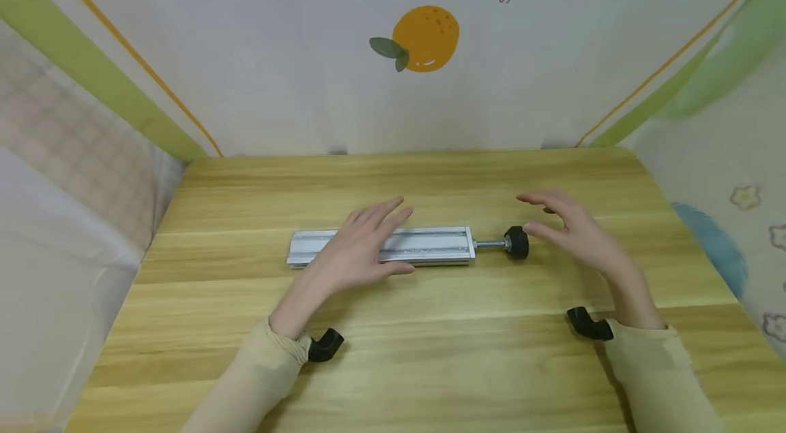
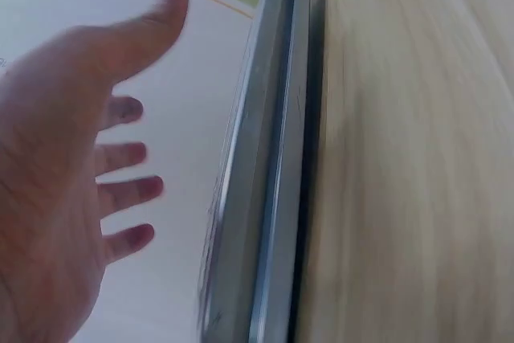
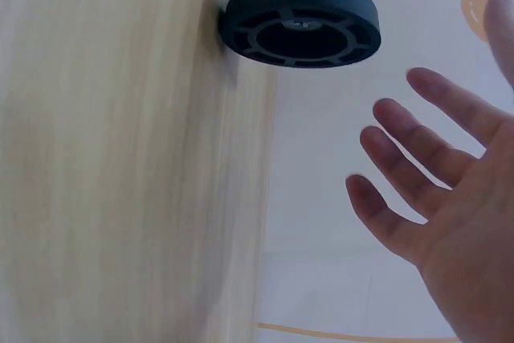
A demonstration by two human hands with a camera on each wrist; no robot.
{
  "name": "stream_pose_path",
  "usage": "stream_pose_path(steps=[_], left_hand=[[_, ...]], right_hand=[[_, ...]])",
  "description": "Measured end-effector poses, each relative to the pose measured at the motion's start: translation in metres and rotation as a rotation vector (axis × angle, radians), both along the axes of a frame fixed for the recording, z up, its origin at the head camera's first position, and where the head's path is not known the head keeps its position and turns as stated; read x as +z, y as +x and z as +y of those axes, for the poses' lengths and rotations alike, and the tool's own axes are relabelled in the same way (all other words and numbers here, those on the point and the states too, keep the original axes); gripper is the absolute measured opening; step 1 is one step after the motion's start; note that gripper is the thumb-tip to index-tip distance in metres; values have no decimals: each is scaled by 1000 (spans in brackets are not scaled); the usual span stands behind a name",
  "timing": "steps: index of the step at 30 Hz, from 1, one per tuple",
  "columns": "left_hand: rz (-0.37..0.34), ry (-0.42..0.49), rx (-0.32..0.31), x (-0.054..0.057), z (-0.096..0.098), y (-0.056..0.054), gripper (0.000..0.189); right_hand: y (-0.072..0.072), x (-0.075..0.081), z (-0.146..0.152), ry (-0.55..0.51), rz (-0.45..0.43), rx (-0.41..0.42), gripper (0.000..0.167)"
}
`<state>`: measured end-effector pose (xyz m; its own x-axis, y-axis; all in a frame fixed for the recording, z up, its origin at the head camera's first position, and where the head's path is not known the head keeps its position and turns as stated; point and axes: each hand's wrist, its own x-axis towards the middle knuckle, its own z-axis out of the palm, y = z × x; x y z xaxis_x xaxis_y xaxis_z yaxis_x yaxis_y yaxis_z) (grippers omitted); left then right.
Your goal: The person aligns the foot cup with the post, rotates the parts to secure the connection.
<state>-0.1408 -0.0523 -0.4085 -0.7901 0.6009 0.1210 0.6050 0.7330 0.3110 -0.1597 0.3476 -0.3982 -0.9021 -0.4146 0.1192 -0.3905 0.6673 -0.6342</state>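
A silver aluminium profile (image 1: 430,243) lies lengthwise across the wooden table, grooves running along it. From its right end a threaded rod (image 1: 490,244) sticks out, carrying a round black levelling foot (image 1: 517,243). Over the profile's middle hovers my left hand (image 1: 359,249), fingers spread; the left wrist view shows a gap between the palm and the profile (image 2: 257,158). Beside the foot is my right hand (image 1: 574,228), its fingers relaxed and holding nothing. The right wrist view shows the ribbed hollow underside of the levelling foot (image 3: 301,26), apart from the fingers.
The wooden table (image 1: 430,351) has rounded far corners. Behind it hangs a pale cloth (image 1: 295,78) printed with an orange, and more cloth falls at both sides. Black angled pieces (image 1: 325,346) stick out at both sleeve cuffs.
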Motion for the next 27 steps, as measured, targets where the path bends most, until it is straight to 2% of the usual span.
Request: stream_pose_path(steps=[6, 11, 21, 27], left_hand=[[39, -7, -52, 2, -14, 3, 97], [74, 21, -85, 0, -27, 11, 99], [154, 5, -94, -6, -49, 30, 94], [167, -25, -86, -7, -55, 35, 94]], right_hand=[[2, -8, -4, 19, 22, -3, 62], [3, -10, -12, 53, 49, -2, 67], [8, -7, -29, 67, 89, 5, 69], [12, -6, -37, 107, 105, 31, 74]])
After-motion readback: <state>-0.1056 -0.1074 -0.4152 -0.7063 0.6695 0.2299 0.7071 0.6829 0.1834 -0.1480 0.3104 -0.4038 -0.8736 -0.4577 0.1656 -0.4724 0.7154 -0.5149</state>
